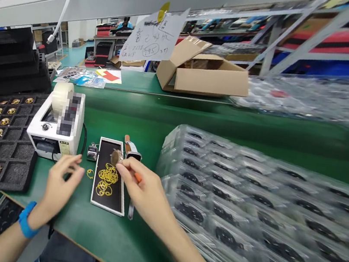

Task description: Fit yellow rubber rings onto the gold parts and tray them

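My right hand pinches a round metallic watch part over a shallow white-edged tray. A small orange piece shows at its fingers; what it belongs to is hidden. In the tray lies a heap of thin yellow rings on a black lining. One loose yellow ring rests on the green table between the tray and my left hand. That hand has its thumb and fingers apart and holds nothing, in front of a white tape dispenser. A blue band circles the left wrist.
Left, a black foam tray carries several round gold-coloured parts. A silver tally counter and a wristwatch flank the white-edged tray. Stacked clear plastic trays with dark parts fill the right. Behind stands an open cardboard box.
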`<control>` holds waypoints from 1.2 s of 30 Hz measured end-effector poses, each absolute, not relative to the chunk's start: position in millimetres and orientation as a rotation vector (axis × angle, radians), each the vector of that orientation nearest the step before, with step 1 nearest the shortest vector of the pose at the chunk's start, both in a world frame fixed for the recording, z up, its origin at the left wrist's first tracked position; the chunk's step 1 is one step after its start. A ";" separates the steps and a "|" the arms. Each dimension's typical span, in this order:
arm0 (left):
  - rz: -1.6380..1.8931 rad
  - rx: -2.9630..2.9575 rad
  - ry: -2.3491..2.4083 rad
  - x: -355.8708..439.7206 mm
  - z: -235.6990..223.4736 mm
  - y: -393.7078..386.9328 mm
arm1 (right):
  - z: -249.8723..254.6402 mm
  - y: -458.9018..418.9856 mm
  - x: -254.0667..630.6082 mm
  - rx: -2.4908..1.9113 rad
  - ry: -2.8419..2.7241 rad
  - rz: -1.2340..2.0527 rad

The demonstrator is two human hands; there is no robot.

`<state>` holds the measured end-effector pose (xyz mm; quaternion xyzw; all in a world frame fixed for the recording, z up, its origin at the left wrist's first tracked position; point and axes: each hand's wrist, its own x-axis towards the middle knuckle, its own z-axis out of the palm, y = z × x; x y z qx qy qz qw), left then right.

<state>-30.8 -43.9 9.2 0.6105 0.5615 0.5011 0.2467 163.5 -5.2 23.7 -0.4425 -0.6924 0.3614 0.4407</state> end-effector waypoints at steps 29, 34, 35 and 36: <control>1.010 1.805 1.227 -10.2 64.0 -32.0 | 39.2 -12.2 163.3 -0.695 -1.233 1.831; 1.029 1.784 1.203 -13.8 61.3 -29.8 | 37.6 -12.1 163.8 -0.682 -1.223 1.834; 1.030 1.780 1.195 -14.2 61.1 -29.7 | 37.3 -12.0 164.0 -0.680 -1.222 1.835; 1.031 1.775 1.187 -14.4 61.1 -29.5 | 37.1 -11.9 164.2 -0.678 -1.223 1.835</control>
